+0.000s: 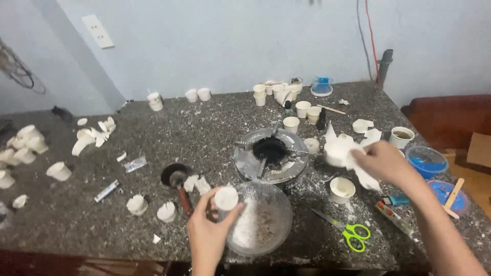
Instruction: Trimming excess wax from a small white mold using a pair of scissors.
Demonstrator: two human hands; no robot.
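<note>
A clear, glossy glass bowl (266, 217) and shiny metal burner (271, 155) sit on the speckled, rough stone countertop (189, 133).

A small round white wax puck (226, 198) sits upright between the fingertips of the left hand (207, 232), its flat pale top facing up, just over the near-left rim of the clear glass bowl (261, 217). The bowl rests on the bench, with white crumbs and a brownish smear inside. To the right of the bowl and farther back, the right hand (381, 162) pinches a crumpled piece of white paper (358, 161), its ragged end hanging down.
</note>
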